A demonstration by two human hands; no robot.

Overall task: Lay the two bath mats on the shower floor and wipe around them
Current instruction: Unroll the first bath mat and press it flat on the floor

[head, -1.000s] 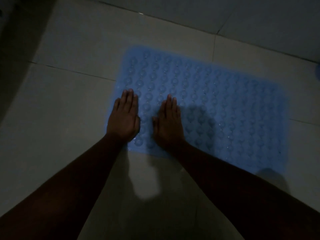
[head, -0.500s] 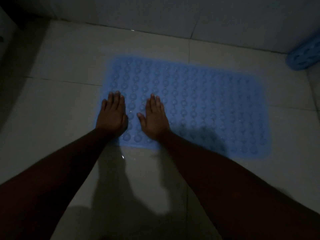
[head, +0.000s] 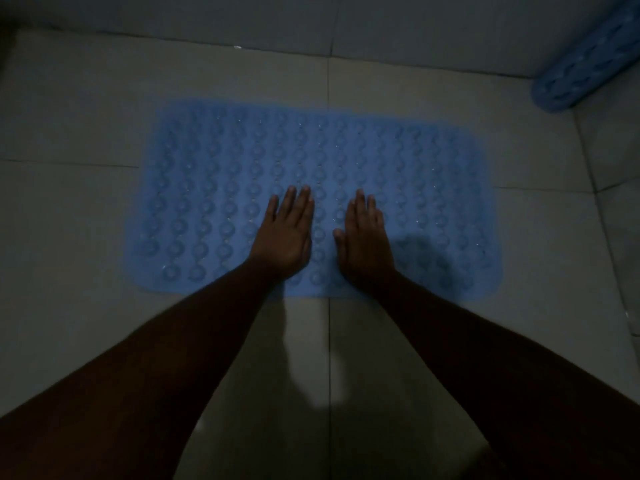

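Straight fingers [head: 298,206] of the left hand [head: 284,237] lie close together, flat on a blue bath mat [head: 207,188]. The fingers [head: 362,211] of the right hand [head: 365,242] lie the same way, the thumb set a little apart toward the left hand. I see neither hand curled round anything: both press palm-down on the mat's bumpy top. The fingertips point toward the far wall and reach about the mat's middle line, while the heels of both hands sit just inside its near edge. A narrow strip of mat shows between the two hands, which rest near the centre of its length, with mat spreading out to either side of them. Bare forearms [head: 156,358] run back from the wrists to the lower corners of my view.

The mat lies flat on the pale tiled floor [head: 69,237], long side running left to right, its far edge near the foot of the wall [head: 415,22] but apart from it. Rows of round bumps cover it. In the upper right corner I make out part of a second blue mat [head: 585,71], which looks curled or rolled, well apart from the flat one. The light is dim, and a shadow [head: 426,261] falls on the mat just right of the right hand.
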